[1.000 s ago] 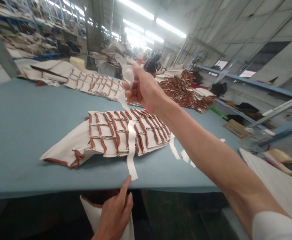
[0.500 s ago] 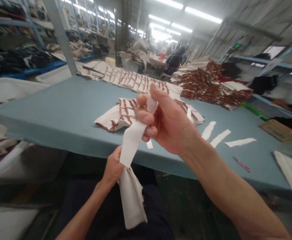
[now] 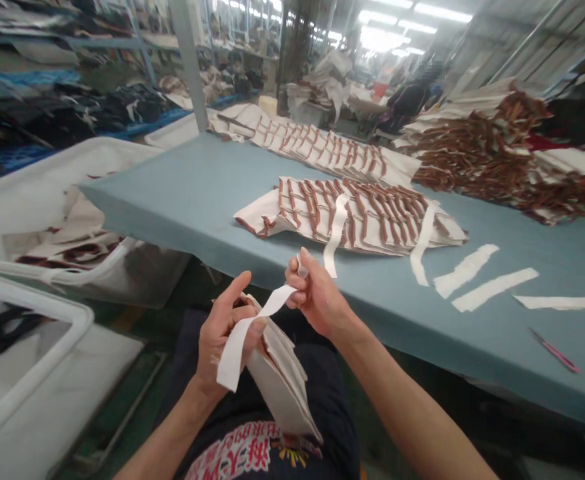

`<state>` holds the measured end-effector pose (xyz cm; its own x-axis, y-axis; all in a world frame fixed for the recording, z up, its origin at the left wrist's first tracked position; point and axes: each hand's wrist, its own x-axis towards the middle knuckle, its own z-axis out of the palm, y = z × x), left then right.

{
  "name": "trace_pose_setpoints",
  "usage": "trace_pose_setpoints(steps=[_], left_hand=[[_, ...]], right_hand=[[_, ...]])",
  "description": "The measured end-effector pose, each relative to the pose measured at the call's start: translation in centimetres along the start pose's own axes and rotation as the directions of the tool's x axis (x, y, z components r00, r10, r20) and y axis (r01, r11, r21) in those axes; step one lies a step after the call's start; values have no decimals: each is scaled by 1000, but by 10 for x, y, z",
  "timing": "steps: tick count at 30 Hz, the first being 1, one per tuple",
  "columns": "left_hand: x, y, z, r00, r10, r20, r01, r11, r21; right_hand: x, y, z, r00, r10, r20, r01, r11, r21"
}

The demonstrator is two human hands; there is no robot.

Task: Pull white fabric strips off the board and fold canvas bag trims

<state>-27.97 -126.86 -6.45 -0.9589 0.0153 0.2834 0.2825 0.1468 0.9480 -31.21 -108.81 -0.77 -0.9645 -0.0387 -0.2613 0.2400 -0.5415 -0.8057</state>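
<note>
My left hand [image 3: 222, 343] grips a folded bundle of cream fabric pieces [image 3: 285, 383] with brown edging, held low over my lap. In my right hand [image 3: 317, 293], closed just in front of the table edge, is one end of a white cloth strip [image 3: 235, 350]. The strip's other end drapes across the fingers of my left hand and over the top of the bundle. Ahead on the table lies a row of overlapping cream pieces [image 3: 305, 207] with brown edges. Two more white strips [image 3: 336, 237] rest across that row.
The blue-covered table [image 3: 172, 193] spans the view. Loose white strips [image 3: 495, 290] and pink-handled thread snips [image 3: 555, 350] lie at its right. Behind are another row of pieces [image 3: 342, 153] and a tall brown-and-cream pile [image 3: 482, 147]. White bins [image 3: 82, 280] stand left; a person [image 3: 412, 100] is farther back.
My right hand has come down and closer to my left, bringing the strip over the bundle. The left thumb has lifted. The view has turned, showing more of the table row and bins.
</note>
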Motion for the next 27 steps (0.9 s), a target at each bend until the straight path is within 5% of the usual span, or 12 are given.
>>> trace_pose_setpoints(steps=[8, 15, 19, 21, 22, 24, 27], left_hand=[[-21, 17, -19, 1000, -21, 2, 21, 999, -40], [-42, 9, -49, 990, -140, -16, 137, 986, -99], [-50, 0, -58, 984, -177, -15, 174, 976, -128], [-50, -2, -59, 983, -181, 3, 180, 973, -144], [-49, -1, -59, 984, -177, 15, 177, 973, -150], [-47, 4, -59, 987, -153, 47, 158, 975, -158], [-46, 15, -57, 987, -100, 126, 120, 979, -165]], right_hand=[[-17, 50, -5, 997, 73, 6, -73, 997, -26], [-41, 89, -63, 992, -7, -128, -28, 963, -268], [-60, 88, -71, 967, -190, -172, 81, 864, -497], [-65, 80, -54, 942, -334, 29, 266, 692, -671], [-65, 75, -41, 898, -387, 209, 408, 553, -726], [-64, 65, -13, 727, -398, 559, 681, 309, -664], [-58, 53, 21, 460, -350, 816, 882, 71, -467]])
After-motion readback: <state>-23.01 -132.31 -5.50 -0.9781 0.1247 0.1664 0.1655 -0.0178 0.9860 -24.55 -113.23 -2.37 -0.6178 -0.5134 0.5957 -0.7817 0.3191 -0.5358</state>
